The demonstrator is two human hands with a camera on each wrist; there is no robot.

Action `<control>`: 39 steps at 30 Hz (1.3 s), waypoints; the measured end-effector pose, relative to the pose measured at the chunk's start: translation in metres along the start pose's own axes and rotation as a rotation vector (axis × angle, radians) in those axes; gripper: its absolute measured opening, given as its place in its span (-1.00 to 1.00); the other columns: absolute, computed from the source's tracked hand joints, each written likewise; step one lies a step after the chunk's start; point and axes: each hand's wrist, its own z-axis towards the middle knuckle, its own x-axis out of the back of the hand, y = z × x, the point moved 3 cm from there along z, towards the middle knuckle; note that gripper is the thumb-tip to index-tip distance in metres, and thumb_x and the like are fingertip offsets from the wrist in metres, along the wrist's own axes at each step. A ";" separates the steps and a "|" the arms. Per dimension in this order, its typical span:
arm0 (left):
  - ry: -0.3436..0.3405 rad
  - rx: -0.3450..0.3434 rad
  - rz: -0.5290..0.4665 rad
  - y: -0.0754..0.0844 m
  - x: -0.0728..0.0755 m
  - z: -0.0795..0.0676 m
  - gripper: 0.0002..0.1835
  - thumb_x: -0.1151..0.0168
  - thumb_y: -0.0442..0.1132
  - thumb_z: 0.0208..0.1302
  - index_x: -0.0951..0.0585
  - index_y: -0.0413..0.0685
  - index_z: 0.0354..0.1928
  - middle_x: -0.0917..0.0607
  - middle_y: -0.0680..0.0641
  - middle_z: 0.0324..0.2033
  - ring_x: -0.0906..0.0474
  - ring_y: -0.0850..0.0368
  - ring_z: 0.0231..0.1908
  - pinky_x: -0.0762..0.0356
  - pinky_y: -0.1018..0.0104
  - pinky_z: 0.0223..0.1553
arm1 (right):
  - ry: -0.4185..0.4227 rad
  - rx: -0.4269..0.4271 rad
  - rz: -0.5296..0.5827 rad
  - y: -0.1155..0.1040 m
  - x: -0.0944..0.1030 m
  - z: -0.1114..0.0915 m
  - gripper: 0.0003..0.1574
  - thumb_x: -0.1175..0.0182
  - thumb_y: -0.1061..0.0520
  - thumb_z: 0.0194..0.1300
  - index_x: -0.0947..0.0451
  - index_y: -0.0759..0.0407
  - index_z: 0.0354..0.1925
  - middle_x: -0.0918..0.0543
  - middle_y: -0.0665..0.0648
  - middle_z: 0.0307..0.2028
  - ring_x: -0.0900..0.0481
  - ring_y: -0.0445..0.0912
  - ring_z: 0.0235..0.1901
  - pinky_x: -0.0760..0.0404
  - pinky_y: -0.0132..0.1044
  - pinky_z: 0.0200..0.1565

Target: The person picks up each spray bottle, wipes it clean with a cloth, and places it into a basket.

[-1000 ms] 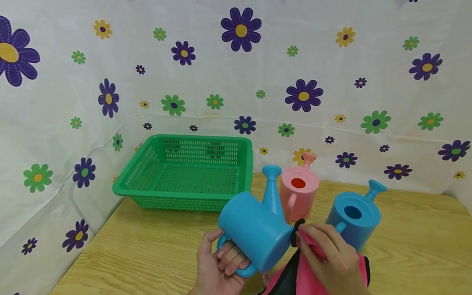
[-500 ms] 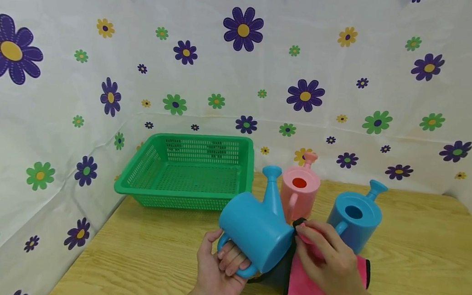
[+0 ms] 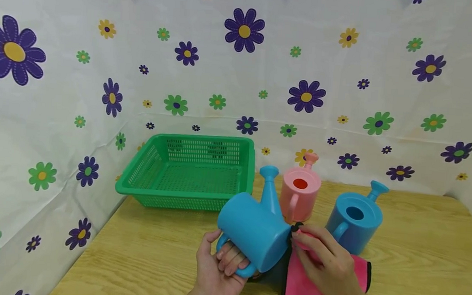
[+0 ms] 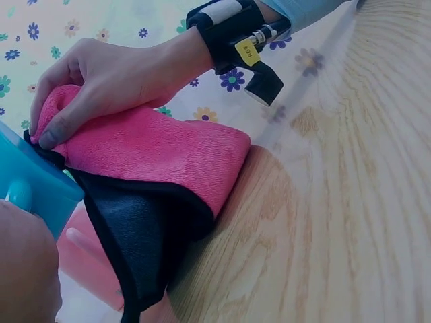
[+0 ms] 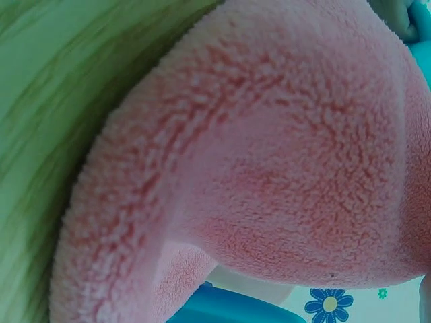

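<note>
My left hand (image 3: 223,270) grips the handle of a blue watering can (image 3: 252,231), tilted so its base faces right and its spout points up. My right hand (image 3: 330,268) pinches a pink cloth (image 3: 308,287) with black edging and a dark grey back, held against the right side of the can. In the left wrist view the cloth (image 4: 161,151) drapes from the right fingertips toward the tabletop, and the blue can (image 4: 37,185) sits at the left edge. Pink fleece (image 5: 269,161) fills most of the right wrist view, hiding the right fingers.
A green plastic basket (image 3: 182,203) stands at the back left of the wooden table (image 3: 151,246). Behind the hands are an upright pink watering can (image 3: 298,200) and, to its right, a second blue watering can (image 3: 354,224). A flowered sheet (image 3: 266,67) hangs behind the table.
The right hand has shifted slightly with the cloth along the can. The cloth's lower part has swung round and hangs flatter, its loose corner now mostly behind the can. The left grip stays the same.
</note>
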 end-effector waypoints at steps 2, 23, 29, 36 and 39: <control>0.004 -0.001 -0.017 0.000 0.001 0.001 -0.53 0.03 0.02 0.24 -0.08 0.11 -0.75 -0.05 0.14 -0.80 0.06 0.23 -0.74 -0.23 0.37 -0.58 | -0.009 0.026 0.004 -0.002 -0.001 -0.001 -0.54 -0.13 -0.04 0.40 -0.69 0.35 -0.28 -0.69 0.25 -0.30 -0.67 0.01 -0.31 -0.60 -0.42 -0.01; -0.022 -0.007 -0.007 0.005 -0.008 0.004 -0.53 0.01 0.01 0.23 -0.09 0.09 -0.74 -0.05 0.12 -0.78 0.05 0.22 -0.71 -0.28 0.36 -0.53 | -0.120 0.143 -0.004 -0.021 -0.012 -0.008 -0.53 0.00 -0.01 0.48 -0.69 0.31 -0.24 -0.69 0.22 -0.25 -0.65 -0.03 -0.30 -0.75 -0.20 -0.32; -0.022 -0.013 -0.016 0.005 -0.008 0.005 -0.53 0.02 0.00 0.23 -0.08 0.09 -0.74 -0.04 0.12 -0.78 0.07 0.22 -0.71 -0.29 0.36 -0.54 | -0.143 0.167 -0.021 -0.026 -0.014 -0.010 -0.49 0.04 -0.03 0.50 -0.70 0.30 -0.25 -0.69 0.21 -0.26 -0.66 -0.03 -0.30 -0.75 -0.13 -0.40; -0.033 -0.018 -0.034 0.005 -0.008 0.006 -0.53 -0.05 -0.01 0.18 -0.09 0.08 -0.74 -0.05 0.13 -0.79 0.07 0.23 -0.72 -0.29 0.37 -0.56 | -0.119 0.253 -0.009 -0.032 -0.016 -0.007 -0.56 0.01 0.05 0.50 -0.68 0.33 -0.25 -0.68 0.25 -0.29 -0.65 -0.02 -0.32 -0.74 -0.22 -0.42; -0.029 -0.022 -0.031 0.005 -0.009 0.006 -0.53 -0.05 -0.01 0.17 -0.09 0.08 -0.74 -0.05 0.13 -0.79 0.06 0.23 -0.72 -0.29 0.37 -0.57 | -0.121 0.281 0.006 -0.035 -0.017 -0.005 -0.58 0.01 0.08 0.50 -0.67 0.35 -0.25 -0.68 0.26 -0.29 -0.64 -0.02 -0.32 -0.73 -0.24 -0.44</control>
